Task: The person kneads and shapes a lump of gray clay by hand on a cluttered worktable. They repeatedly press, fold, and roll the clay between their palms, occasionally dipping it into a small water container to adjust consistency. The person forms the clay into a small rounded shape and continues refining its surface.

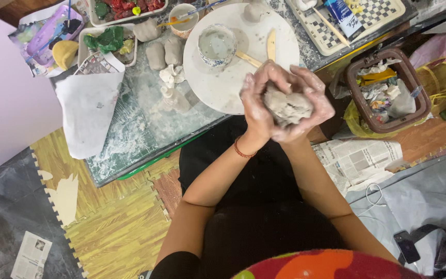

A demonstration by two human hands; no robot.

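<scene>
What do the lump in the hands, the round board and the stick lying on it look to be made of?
Lump: wet grey clay, matte, smearing both hands. Round board: probably plaster or painted wood, chalky white, clay-stained. Stick: pale wood, likely a modelling tool.

Clay lump (286,106) partly hidden by hands

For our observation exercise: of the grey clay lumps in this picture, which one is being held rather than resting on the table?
The clay lump cupped between the left hand and right hand, in front of the round white board. The others rest untouched on the table.
</scene>
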